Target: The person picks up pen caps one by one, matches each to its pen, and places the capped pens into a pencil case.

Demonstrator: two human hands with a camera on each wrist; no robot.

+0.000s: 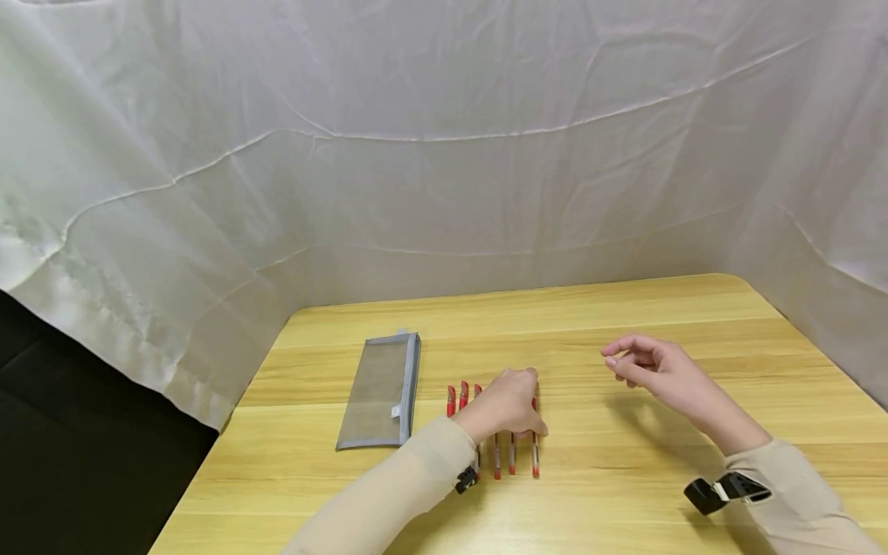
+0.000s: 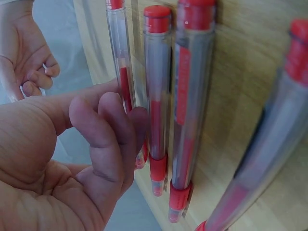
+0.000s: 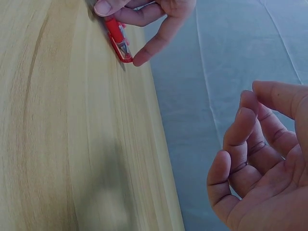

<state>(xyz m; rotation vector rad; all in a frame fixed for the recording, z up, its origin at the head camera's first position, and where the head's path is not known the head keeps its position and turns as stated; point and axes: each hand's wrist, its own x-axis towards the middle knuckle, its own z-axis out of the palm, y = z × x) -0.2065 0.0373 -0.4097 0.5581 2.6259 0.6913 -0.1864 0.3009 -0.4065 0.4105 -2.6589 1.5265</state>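
Note:
My left hand (image 1: pixel 505 402) reaches over a row of red gel pens (image 1: pixel 463 395) that lie side by side on the table. It pinches the rightmost pen (image 1: pixel 536 461), thumb on its right side, with the index finger stretched to its red cap (image 3: pixel 122 50). Seen from the left wrist, that pen's clear barrel (image 2: pixel 119 41) shows a red refill, and the other fingers curl close beside it. Part of the row is hidden beneath the hand. Off to the right, my right hand (image 1: pixel 652 368) hovers over the table, fingers loosely bent, holding nothing.
A grey mesh zip pouch (image 1: pixel 375 389) lies flat to the left of the pens. The wooden table (image 1: pixel 659 501) is bordered at the back and sides by a hanging white cloth (image 1: pixel 486 193). A dark surface (image 1: pixel 83 432) shows beyond the left edge.

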